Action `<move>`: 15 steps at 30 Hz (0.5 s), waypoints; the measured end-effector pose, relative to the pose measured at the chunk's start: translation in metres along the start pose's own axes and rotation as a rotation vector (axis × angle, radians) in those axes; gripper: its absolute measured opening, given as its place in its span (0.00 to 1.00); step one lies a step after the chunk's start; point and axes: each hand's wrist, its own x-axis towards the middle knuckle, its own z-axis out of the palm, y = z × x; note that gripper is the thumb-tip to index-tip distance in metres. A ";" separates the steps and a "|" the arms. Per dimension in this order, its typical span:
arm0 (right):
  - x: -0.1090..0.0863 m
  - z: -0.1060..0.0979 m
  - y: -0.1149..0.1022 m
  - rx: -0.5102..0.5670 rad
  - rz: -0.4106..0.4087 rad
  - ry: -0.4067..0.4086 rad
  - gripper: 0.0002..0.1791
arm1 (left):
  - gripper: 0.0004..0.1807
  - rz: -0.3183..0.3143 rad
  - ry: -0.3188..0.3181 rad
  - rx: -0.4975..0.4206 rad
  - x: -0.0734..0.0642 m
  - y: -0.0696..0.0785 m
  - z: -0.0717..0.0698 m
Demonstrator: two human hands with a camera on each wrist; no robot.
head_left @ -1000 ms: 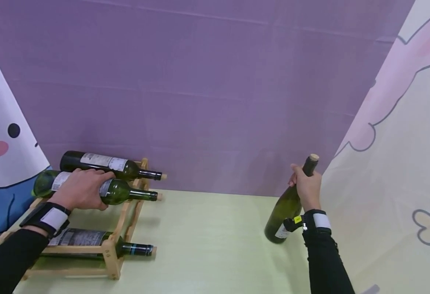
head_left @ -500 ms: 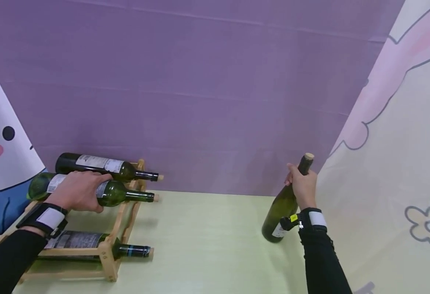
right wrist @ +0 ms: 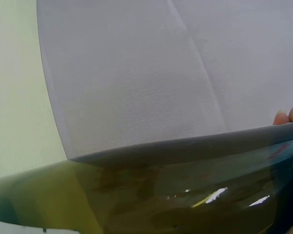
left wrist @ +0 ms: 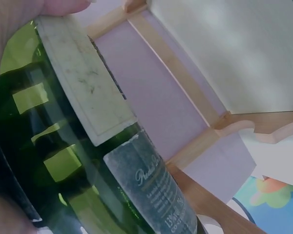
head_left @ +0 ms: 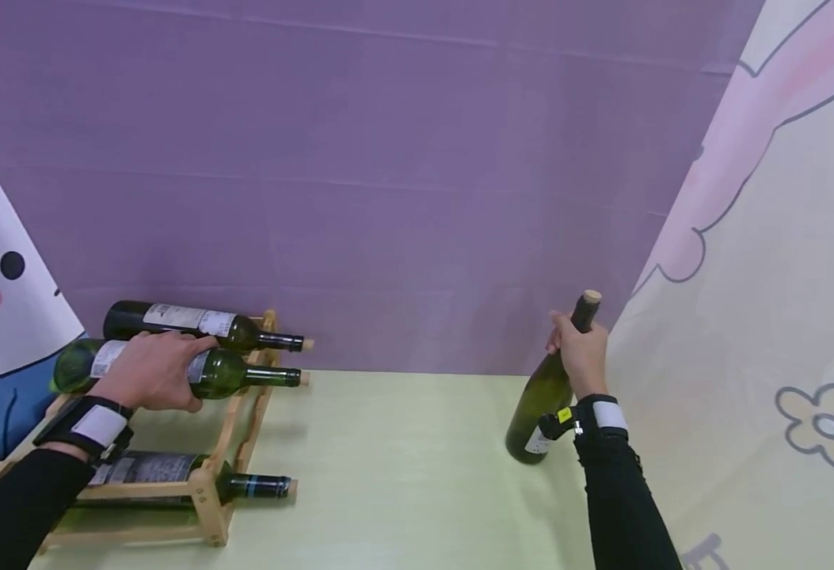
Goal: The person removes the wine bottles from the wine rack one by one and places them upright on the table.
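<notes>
Head view: left hand (head_left: 151,366), fingers wrapping the green bottle (head_left: 224,377), likely steadying it at the rack (head_left: 209,511); right hand (head_left: 584,354) grips the olive bottle (head_left: 542,400) high, perhaps for control.

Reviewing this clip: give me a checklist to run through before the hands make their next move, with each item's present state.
1. Left hand grips the middle bottle: ok, held around its body.
2. Right hand grips the right-hand bottle: ok, held near its neck.
3. Corks in: ok, one shows in each of the four bottles.
4. Back bottle and lower bottle lie in the wooden rack: ok, necks sticking out past it.
5. Right-hand bottle's base touches the table: cannot tell.
6. One hand free to steady the rack: not ok, both hold bottles.
</notes>
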 end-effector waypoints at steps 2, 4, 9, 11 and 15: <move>0.001 0.000 0.000 -0.007 -0.004 0.007 0.18 | 0.54 0.001 0.010 -0.002 0.000 0.001 -0.002; 0.001 0.001 0.002 -0.012 -0.005 0.014 0.19 | 0.54 -0.001 0.019 -0.007 0.000 0.002 -0.004; 0.000 0.003 0.003 -0.032 0.005 0.015 0.22 | 0.55 -0.018 0.050 -0.015 -0.002 0.003 -0.010; 0.001 0.007 0.003 -0.041 0.002 0.007 0.23 | 0.54 -0.031 0.067 -0.016 -0.005 0.004 -0.013; 0.002 0.014 0.002 -0.040 -0.012 -0.012 0.23 | 0.53 -0.051 0.102 -0.018 -0.012 0.004 -0.018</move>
